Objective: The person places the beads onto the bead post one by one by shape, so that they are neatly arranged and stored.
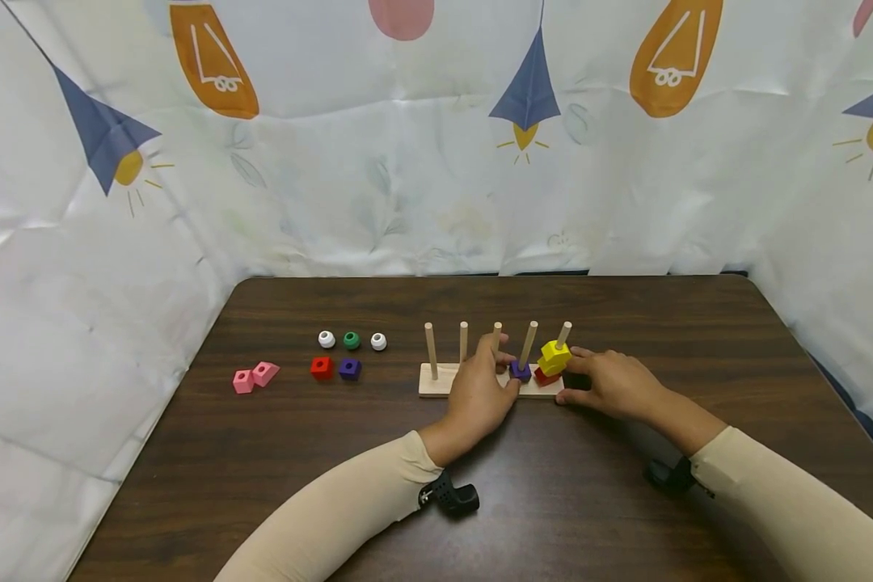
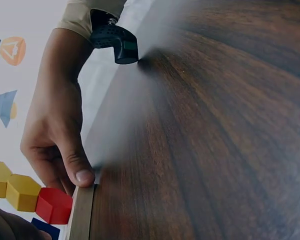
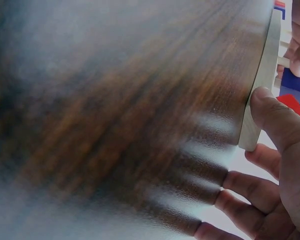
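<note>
Far out to the left of the left hand, two pink blocks [image 1: 243, 382] are lying side by side. Closer in but well apart from it, two white beads [image 1: 326, 339] and a green bead [image 1: 352, 341] are sitting in a row, with a red cube [image 1: 322, 369] and a purple cube [image 1: 349, 370] nearer the person. The left hand [image 1: 478, 398] is reaching over the board [image 1: 434, 388], thumb and fingers curving beside the purple block [image 1: 521, 375] on the fourth peg [image 1: 529, 343]; can't tell if they're actually pinching it. Just right of that hand, a red block [image 1: 544, 378] is sitting under two yellow blocks [image 1: 553, 356] on the last peg [image 1: 563, 332]. The right hand [image 1: 617, 385] is gripping the board's right end, thumb on the front edge.

Looks to me like the step is seating that purple block, so I'd be keeping the right hand firm and pressing straight down, not leaning on the peg.

Hard-to-see stuff: in the head view the left hand is hiding the board's middle and the foot of the third peg [image 1: 497, 334]. Its fingers are getting cut off in the left wrist view, and the blocks are running off the edge in the right wrist one.
</note>
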Motion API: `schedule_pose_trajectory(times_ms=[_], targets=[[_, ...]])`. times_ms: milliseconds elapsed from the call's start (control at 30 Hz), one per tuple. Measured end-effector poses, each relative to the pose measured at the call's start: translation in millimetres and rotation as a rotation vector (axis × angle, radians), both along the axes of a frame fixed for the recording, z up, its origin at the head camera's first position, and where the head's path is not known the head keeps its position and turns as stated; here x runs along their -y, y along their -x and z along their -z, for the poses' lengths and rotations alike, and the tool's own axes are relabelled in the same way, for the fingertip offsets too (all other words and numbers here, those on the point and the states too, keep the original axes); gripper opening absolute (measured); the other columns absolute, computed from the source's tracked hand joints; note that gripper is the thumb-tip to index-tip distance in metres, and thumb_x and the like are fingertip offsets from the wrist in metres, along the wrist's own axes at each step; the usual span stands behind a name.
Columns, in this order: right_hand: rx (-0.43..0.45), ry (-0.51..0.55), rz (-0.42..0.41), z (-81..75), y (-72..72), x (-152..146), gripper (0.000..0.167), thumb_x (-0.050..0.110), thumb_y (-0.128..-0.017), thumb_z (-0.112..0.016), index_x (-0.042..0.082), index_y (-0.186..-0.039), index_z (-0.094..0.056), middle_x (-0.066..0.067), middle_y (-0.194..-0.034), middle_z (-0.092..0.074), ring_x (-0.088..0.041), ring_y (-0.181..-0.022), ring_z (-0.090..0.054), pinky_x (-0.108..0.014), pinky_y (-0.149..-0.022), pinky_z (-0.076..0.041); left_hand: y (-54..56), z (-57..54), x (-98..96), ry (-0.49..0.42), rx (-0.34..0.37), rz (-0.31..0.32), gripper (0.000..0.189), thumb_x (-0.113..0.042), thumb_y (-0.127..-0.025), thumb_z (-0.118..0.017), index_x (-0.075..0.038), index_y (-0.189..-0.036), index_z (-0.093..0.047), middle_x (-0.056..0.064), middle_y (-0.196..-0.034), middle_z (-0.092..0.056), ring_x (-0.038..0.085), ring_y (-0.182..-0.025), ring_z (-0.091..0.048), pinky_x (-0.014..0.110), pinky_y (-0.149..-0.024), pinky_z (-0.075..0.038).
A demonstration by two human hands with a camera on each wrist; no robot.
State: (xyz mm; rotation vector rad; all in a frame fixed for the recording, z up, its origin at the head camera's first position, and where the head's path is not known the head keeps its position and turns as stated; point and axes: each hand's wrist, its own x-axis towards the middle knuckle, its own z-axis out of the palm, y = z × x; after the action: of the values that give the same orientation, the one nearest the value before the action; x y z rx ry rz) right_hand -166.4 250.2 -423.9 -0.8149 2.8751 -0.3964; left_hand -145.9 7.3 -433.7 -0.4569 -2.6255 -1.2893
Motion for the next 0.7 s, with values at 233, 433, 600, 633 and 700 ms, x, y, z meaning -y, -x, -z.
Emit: schedule_pose_trajectory(times_ms=[233, 433, 600, 633, 700], targets=[[0.015, -0.005, 0.011, -1.3, 0.1, 0.8, 0.059, 0.05, -0.091, -0.075, 0.006, -0.13, -0.07, -0.027, -0.141, -0.056, -0.041, -0.096, -0.071, -0.059, -0.077, -0.058, -0.2, -1.3, 1.4, -0.012, 0.012, 0.01, 0.064, -0.002, -0.082, -0.082, -0.006, -0.136, -0.049, 0.005, -0.109, -0.075, 0.022, -0.096, -0.072, 0.038, -0.082, -0.055], [0.023, -0.014, 0.019, -1.5, -0.8, 1.5, 0.06, 0.05, -0.09, -0.075, 0.006, -0.13, -0.07, -0.028, -0.141, -0.055, -0.043, -0.099, -0.071, -0.059, -0.077, -0.058, -1.8, -2.7, 6.9, -0.011, 0.024, 0.056, 0.071, -0.004, -0.082, -0.082, -0.005, -0.142, -0.045, 0.006, -0.114, -0.074, 0.026, -0.105, -0.07, 0.041, -0.09, -0.053], [0.024, -0.018, 0.024, -2.3, -1.6, 1.7, 0.06, 0.05, -0.09, -0.075, 0.006, -0.131, -0.069, -0.028, -0.142, -0.055, -0.044, -0.1, -0.07, -0.06, -0.079, -0.057, -9.2, -9.7, 17.2, 0.04, 0.055, 0.099, 0.076, -0.009, -0.085, -0.081, -0.004, -0.148, -0.041, 0.008, -0.13, -0.067, 0.027, -0.119, -0.063, 0.044, -0.098, -0.05], [0.023, -0.018, 0.025, -2.5, -1.8, 1.6, 0.06, 0.05, -0.09, -0.075, 0.006, -0.131, -0.069, -0.028, -0.142, -0.055, -0.044, -0.1, -0.07, -0.061, -0.079, -0.057, -11.3, -11.9, 19.9, 0.053, 0.063, 0.103, 0.076, -0.011, -0.085, -0.081, -0.004, -0.149, -0.041, 0.009, -0.131, -0.066, 0.028, -0.119, -0.062, 0.044, -0.097, -0.051], [0.021, -0.016, 0.024, -3.0, -2.0, 1.7, 0.06, 0.049, -0.09, -0.076, 0.006, -0.131, -0.069, -0.028, -0.141, -0.055, -0.043, -0.098, -0.07, -0.06, -0.079, -0.057, -14.7, -15.4, 25.6, 0.069, 0.074, 0.109, 0.076, -0.013, -0.085, -0.081, -0.003, -0.149, -0.042, 0.011, -0.132, -0.064, 0.028, -0.118, -0.063, 0.043, -0.096, -0.052]])
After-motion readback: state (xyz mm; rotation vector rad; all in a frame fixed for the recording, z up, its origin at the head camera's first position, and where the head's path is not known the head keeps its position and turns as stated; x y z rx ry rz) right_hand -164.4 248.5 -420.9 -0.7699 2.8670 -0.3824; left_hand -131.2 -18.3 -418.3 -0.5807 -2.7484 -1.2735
